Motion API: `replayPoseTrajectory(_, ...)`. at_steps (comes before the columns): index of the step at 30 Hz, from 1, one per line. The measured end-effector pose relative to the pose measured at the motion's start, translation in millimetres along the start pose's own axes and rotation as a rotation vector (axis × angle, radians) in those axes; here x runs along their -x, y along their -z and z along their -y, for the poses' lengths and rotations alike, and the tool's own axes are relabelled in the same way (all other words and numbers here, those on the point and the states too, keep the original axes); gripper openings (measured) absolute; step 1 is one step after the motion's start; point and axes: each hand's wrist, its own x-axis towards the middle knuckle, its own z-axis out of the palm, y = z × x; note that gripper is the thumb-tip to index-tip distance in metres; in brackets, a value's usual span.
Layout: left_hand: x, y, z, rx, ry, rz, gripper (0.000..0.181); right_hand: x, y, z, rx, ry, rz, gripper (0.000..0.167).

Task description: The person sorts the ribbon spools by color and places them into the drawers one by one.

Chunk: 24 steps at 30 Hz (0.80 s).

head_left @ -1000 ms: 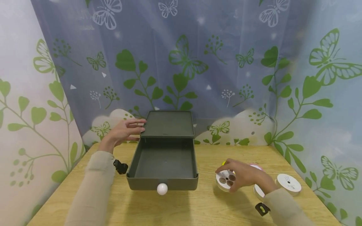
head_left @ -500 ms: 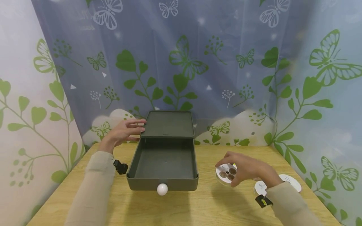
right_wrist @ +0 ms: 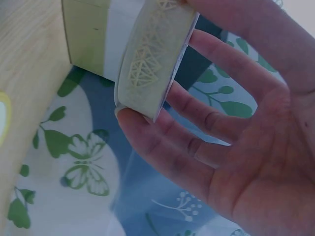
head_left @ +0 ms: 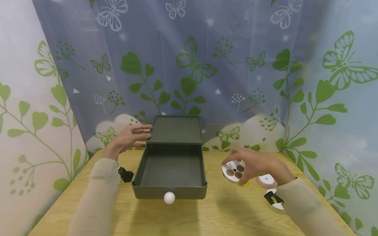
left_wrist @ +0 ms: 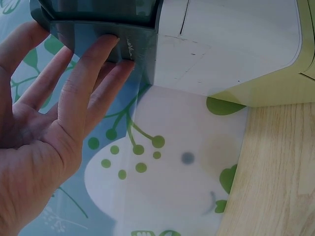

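On a wooden table, a grey drawer stood pulled out, its floor showing. Beside it, the right hand held a ribbon spool raised, pinched between thumb and fingertips. Farther back, the left hand, fingers outstretched, touched the grey box.

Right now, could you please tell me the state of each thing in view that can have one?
Drawer: open.
Ribbon spool: held up, tilted.
Right hand: gripping the ribbon spool.
Left hand: fingers touching the cabinet.
Pink-edged spool: lying flat.
White spool: lying flat, partly covered.
Yellow item: mostly hidden, state unclear.
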Motion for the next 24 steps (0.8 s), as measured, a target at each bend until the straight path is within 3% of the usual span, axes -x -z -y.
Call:
replayPoseTrajectory(10,0.2,-0.4,-0.1,-0.011,0.000,-0.006,0.064,-8.5,21.7,17.6,0.022,-0.025,-0.002,0.069)
replayPoseTrajectory(24,0.9,-1.2,-2.0,-0.009,-0.002,0.013,0.063,-26.8,39.8,32.4,0.071,0.048,0.035,0.068)
